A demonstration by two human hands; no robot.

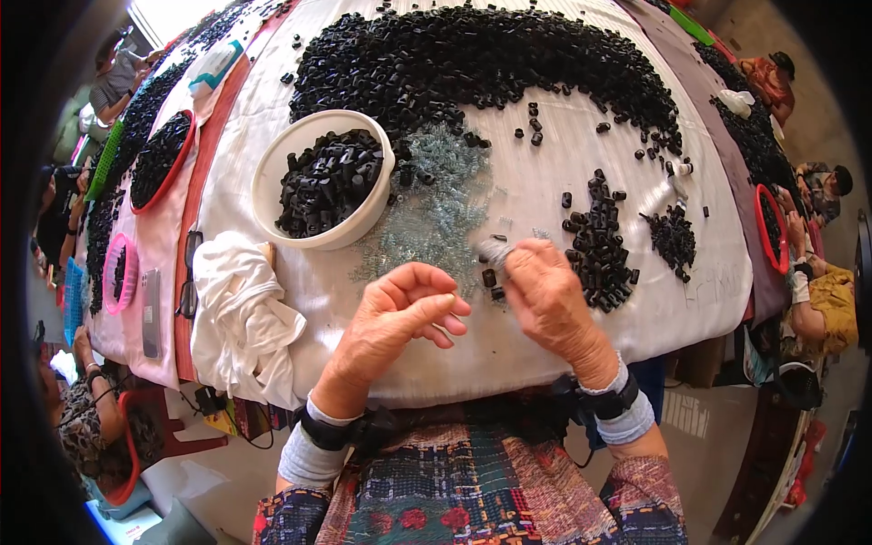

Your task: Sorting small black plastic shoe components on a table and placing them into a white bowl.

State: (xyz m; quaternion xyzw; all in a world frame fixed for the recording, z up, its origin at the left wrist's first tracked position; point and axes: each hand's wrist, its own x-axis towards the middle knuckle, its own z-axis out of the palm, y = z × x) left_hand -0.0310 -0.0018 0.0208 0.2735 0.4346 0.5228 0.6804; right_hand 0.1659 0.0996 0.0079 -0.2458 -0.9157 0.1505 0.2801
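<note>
My left hand is above the white cloth near the front edge, its fingers curled in and the thumb bent toward them. Anything between those fingertips is too small to make out. To its right, my right hand is closed, palm down and slightly blurred. Grey wrapping covers one of its fingers; what it grips is hidden. A couple of black cylindrical caps lie right beside its fingertips. Beyond my hands spreads a pile of small blue-grey coil springs. A heap of black caps lies right of my right hand.
A white bowl of black parts stands left of the springs. Crumpled white cloth lies in front of it. A large mound of black parts fills the far side; a small black heap lies right. People sit at both sides.
</note>
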